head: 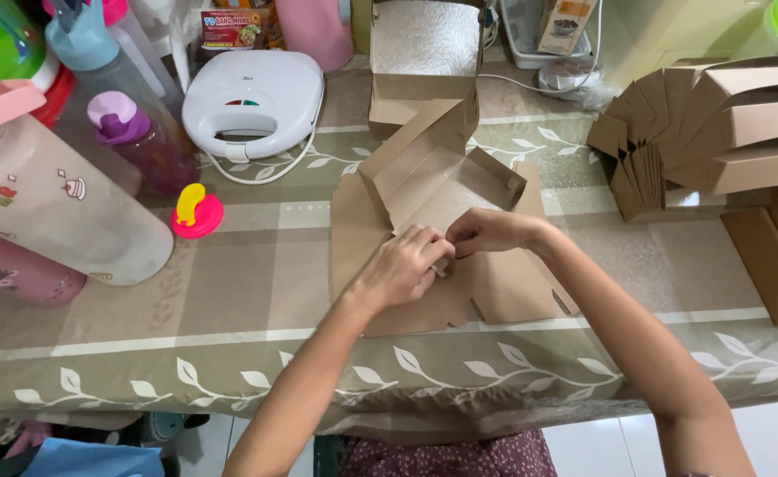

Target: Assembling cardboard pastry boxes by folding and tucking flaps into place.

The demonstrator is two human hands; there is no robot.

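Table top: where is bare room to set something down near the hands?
Bare tablecloth lies left of the left hand, between the cardboard box blank and the pink bottle cap. Another patch lies right of the right hand, before the stacked boxes. The far-left bottles and white sandwich maker crowd their corner.

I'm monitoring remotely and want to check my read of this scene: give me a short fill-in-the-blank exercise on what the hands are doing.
1. Both hands, left hand and right hand, pinch a flap of the brown ____ box blank.
2. The white sandwich maker has its lid ____.
3. The finished box behind the blank stands with its lid ____.

Missing words: cardboard; closed; open
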